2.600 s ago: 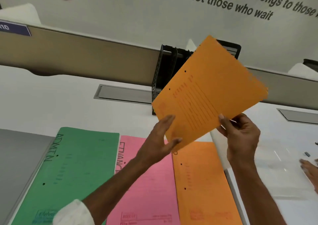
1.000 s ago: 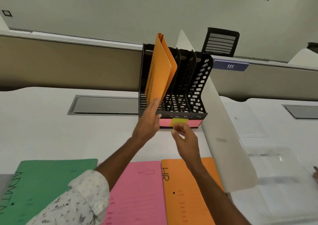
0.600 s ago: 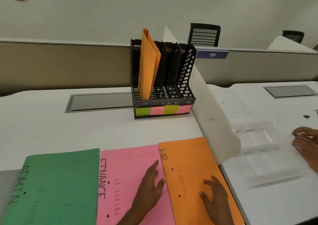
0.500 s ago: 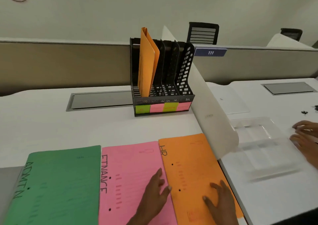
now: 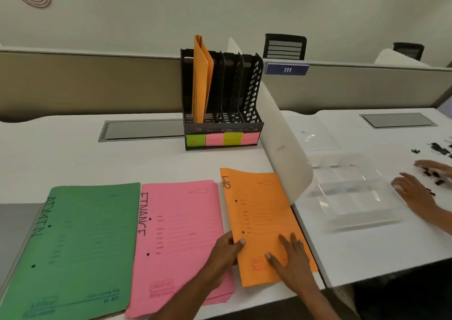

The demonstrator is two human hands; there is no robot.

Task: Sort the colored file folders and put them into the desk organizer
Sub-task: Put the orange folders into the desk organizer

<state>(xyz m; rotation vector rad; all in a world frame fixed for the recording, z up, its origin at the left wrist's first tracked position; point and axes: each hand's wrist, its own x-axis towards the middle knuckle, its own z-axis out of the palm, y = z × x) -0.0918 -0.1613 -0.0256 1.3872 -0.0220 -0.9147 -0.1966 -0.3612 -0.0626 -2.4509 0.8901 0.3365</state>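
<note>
My left hand (image 5: 223,251) pinches the orange HR folder's (image 5: 259,221) left edge; right hand (image 5: 292,258) rests flat, fingers spread, on it.

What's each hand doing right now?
Left hand: pinching the left edge of the orange HR folder.
Right hand: open, fingers flat on that folder.

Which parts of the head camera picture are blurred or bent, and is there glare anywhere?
In the head view, the wide lens bows the partition and the desk edges; the clear plastic tray is smeared, with pale glare streaks; the other person's hands at far right are blurred; the small print on the green folder is too soft to read, while the black organizer stays fairly sharp.
</note>
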